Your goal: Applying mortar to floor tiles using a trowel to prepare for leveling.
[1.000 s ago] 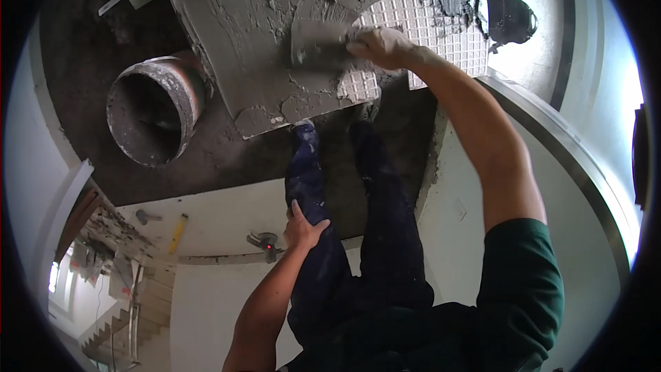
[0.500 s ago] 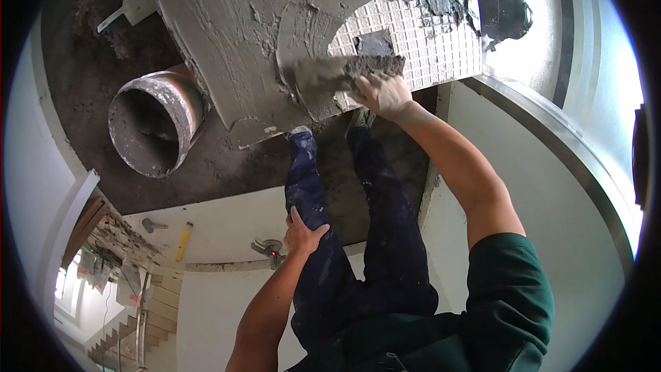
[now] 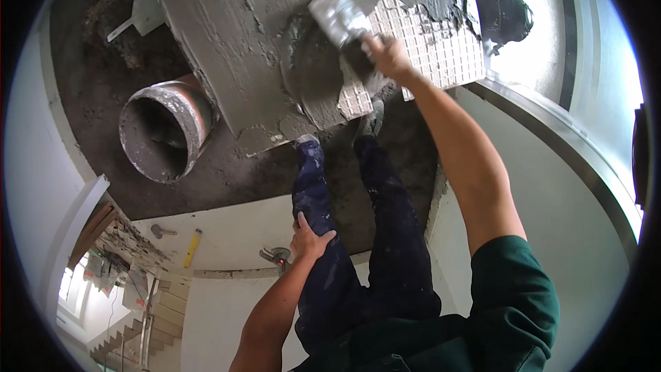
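Observation:
My right hand (image 3: 391, 58) is closed round the handle of a plastering trowel (image 3: 337, 14). Its shiny flat blade is turned up toward the far left, over grey wet mortar (image 3: 241, 34). The mortar is spread across the back of a large tile (image 3: 447, 48). White gridded ribs show bare at the tile's right, and a smaller bare patch shows by the near edge. Below the tile, my left hand (image 3: 311, 239) rests on my left trouser leg (image 3: 317, 200) near the knee, thumb and forefinger apart, the other fingers partly hidden.
A mortar-caked bucket (image 3: 165, 131) lies on its side, left of the tile. Behind it sits a pale flat scraper (image 3: 146, 15). A black bag (image 3: 502, 10) stands far right. Near the wall lie a yellow spirit level (image 3: 193, 248) and a small device with a red light (image 3: 278, 257).
My right hand swung the trowel up and away, and its blade now shows its shiny face. Fresh mortar covers more of the ribs near the middle. My left hand stays on the leg.

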Tool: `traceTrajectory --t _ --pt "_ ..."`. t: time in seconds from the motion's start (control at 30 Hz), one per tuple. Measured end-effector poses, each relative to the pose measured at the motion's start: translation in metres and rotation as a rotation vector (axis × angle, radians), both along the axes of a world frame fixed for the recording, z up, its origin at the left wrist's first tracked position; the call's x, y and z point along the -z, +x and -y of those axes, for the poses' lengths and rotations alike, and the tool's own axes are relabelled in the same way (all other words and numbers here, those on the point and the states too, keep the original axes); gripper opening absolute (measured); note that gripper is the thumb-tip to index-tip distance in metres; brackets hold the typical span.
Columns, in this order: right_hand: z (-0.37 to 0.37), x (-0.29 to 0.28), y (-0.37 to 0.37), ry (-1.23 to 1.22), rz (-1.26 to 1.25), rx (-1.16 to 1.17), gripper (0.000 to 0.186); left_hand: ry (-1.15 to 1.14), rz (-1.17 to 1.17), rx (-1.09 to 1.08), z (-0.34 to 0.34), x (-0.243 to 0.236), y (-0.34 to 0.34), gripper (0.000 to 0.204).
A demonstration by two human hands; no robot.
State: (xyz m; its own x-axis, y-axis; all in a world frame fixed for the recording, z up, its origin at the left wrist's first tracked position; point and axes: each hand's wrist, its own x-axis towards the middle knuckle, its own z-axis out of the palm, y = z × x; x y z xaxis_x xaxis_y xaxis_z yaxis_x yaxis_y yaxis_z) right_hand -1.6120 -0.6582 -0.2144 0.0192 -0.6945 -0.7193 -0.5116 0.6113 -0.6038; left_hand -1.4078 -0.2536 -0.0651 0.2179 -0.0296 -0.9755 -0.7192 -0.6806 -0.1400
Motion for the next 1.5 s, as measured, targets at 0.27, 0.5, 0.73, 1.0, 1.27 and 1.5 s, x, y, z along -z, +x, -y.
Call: traceTrajectory --t 0.27,0.5,0.73,1.0,1.27,1.5 --pt "-0.03 -0.028 0.061 -0.335 -0.423 -0.921 0.049 -0.024 0.014 0.004 0.003 0.0 0.007 0.122" --pt "0.014 -0.021 -0.027 -0.344 -0.706 -0.261 0.045 -0.017 0.005 0.031 0.005 0.002 0.011 0.121" --pt "-0.005 -0.017 -0.09 -0.325 -0.449 0.133 0.056 -0.051 -0.012 0.003 0.01 0.0 0.017 0.12" --pt "0.06 0.025 0.06 -0.386 -0.099 -0.603 0.055 -0.029 -0.029 -0.083 -0.004 0.002 0.013 0.123" --pt "-0.044 -0.002 0.088 0.027 -0.086 -1.401 0.069 -0.05 -0.015 -0.156 -0.019 0.004 -0.002 0.12" --pt "-0.182 -0.022 0.093 -0.014 -0.216 -1.217 0.057 -0.069 -0.004 -0.187 -0.035 0.007 -0.012 0.119"
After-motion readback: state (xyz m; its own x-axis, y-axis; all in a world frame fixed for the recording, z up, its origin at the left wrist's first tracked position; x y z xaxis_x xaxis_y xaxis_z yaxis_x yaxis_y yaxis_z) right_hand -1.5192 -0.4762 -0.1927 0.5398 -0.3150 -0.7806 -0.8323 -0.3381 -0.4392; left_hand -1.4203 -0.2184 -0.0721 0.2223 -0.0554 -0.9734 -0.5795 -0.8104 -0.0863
